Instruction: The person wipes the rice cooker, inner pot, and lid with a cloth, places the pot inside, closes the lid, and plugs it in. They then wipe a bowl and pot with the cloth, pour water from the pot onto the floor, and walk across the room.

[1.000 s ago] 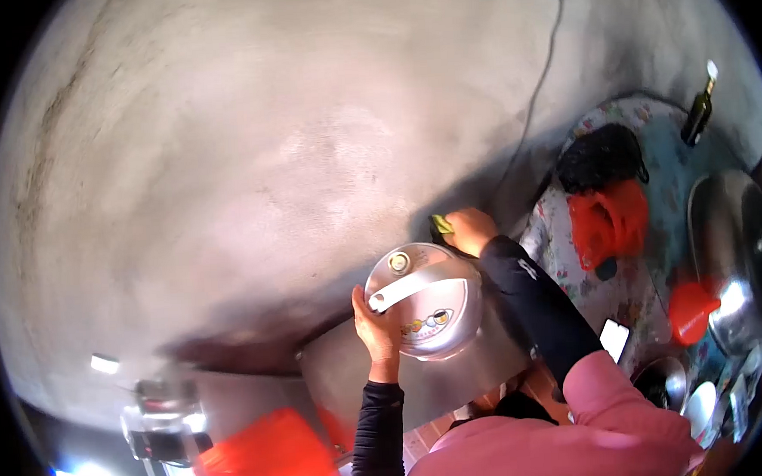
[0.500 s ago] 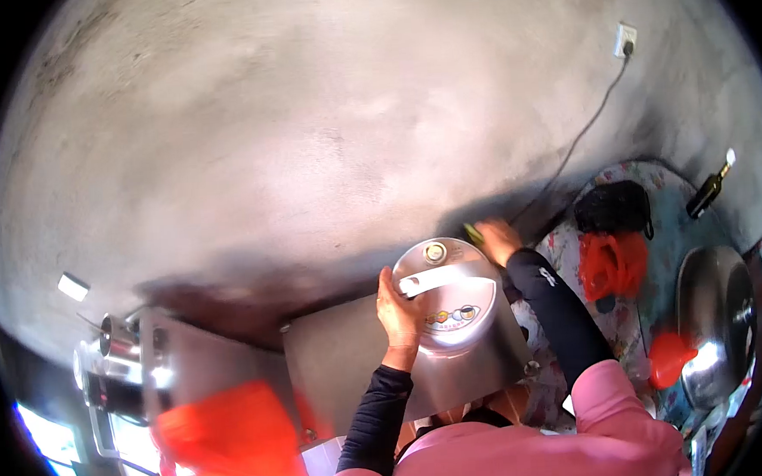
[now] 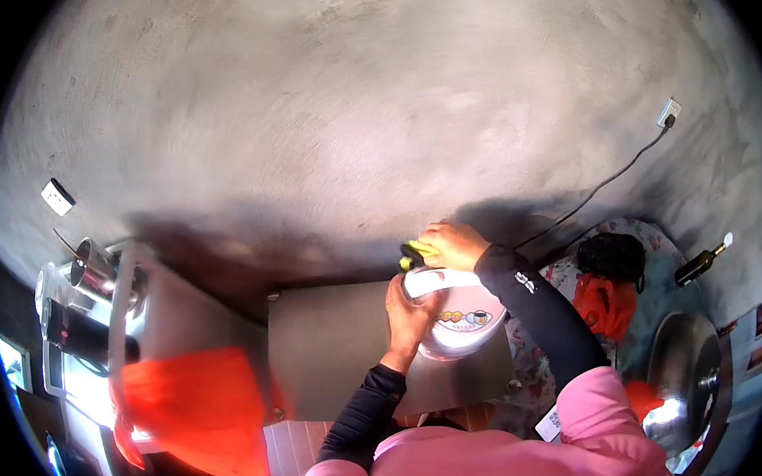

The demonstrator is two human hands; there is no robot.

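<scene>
A white rice cooker (image 3: 465, 327) with food pictures on its lid stands on a metal tabletop (image 3: 335, 348). My left hand (image 3: 409, 319) grips it at the left side, thumb against the lid near the left end of the white carrying handle (image 3: 439, 280). My right hand (image 3: 456, 248) is closed around a yellow-green and black cloth (image 3: 415, 253), pressed at the back of the lid behind the handle. My right hand and the cloth hide the rear of the lid.
An orange-red bag (image 3: 196, 411) hangs at the left by metal pots (image 3: 94, 270). On the right are a flowered cloth (image 3: 534, 359), a black bag (image 3: 610, 259), a red bag (image 3: 604, 304), a dark bottle (image 3: 701, 266) and a large metal pan (image 3: 686, 377). A plugged-in cord (image 3: 615, 177) runs along the wall.
My right hand has carried the cloth from the cooker's right rear edge leftward across the back of the lid. My left hand stays at the cooker's left side. The view has shifted upward.
</scene>
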